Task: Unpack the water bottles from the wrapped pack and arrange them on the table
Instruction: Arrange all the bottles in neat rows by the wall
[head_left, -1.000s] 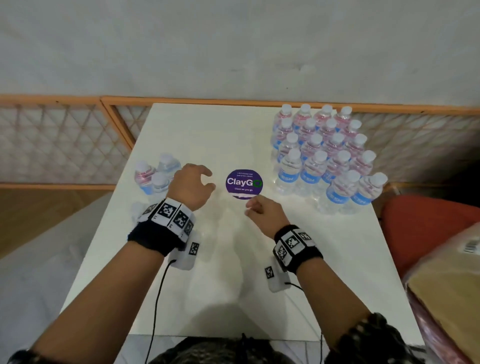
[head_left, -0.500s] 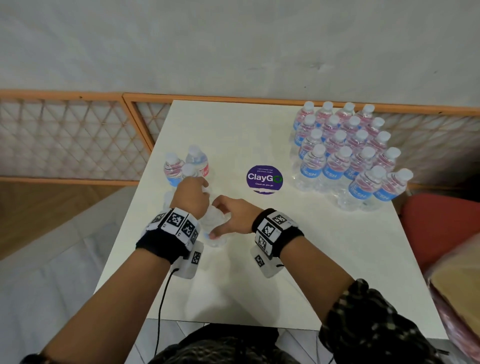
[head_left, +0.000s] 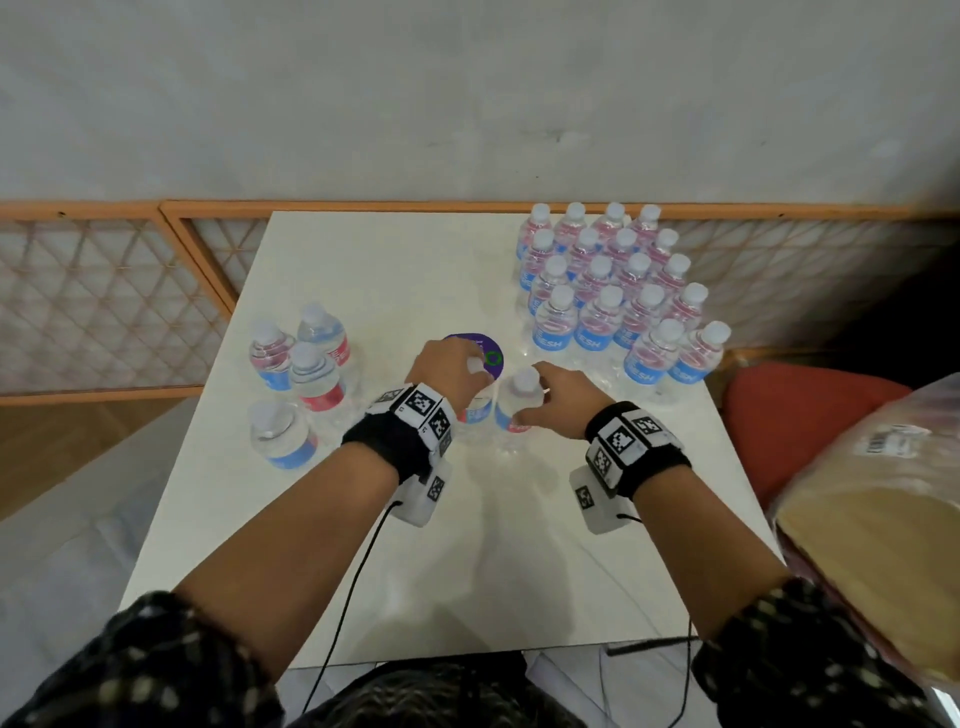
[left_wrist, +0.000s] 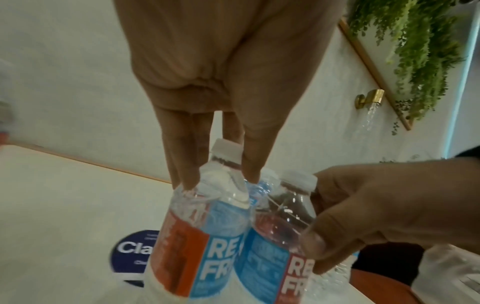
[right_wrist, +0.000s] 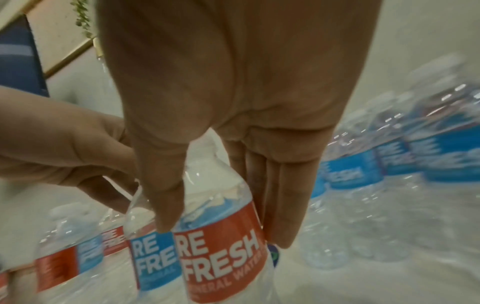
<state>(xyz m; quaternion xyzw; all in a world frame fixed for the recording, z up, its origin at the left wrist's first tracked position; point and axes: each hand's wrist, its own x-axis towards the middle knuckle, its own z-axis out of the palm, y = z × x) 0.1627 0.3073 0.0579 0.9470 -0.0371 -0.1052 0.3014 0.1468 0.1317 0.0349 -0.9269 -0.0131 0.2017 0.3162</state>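
Both hands are over the middle of the white table (head_left: 389, 270), each holding one clear water bottle with a white cap and a red-and-blue label. My left hand (head_left: 467, 369) (left_wrist: 221, 181) grips its bottle (head_left: 478, 413) (left_wrist: 207, 236) at the neck and shoulder. My right hand (head_left: 535, 405) (right_wrist: 223, 234) is wrapped round the upper body of the other bottle (head_left: 524, 389) (right_wrist: 221, 236). The two bottles stand upright and touch side by side. Whether their bases rest on the table is hidden. Several loose bottles (head_left: 311, 374) stand at the left. A large block of bottles (head_left: 613, 291) stands in rows at the back right.
A round purple sticker (head_left: 485, 353) lies on the table just behind my hands. An orange-framed lattice railing (head_left: 104, 312) runs behind and to the left of the table. A red seat (head_left: 800, 426) and a plastic-wrapped bundle (head_left: 883, 519) are at the right.
One second ago both hands were empty near the sticker. They reached to the left group, each took a bottle, and have carried the two bottles right to the table's middle.
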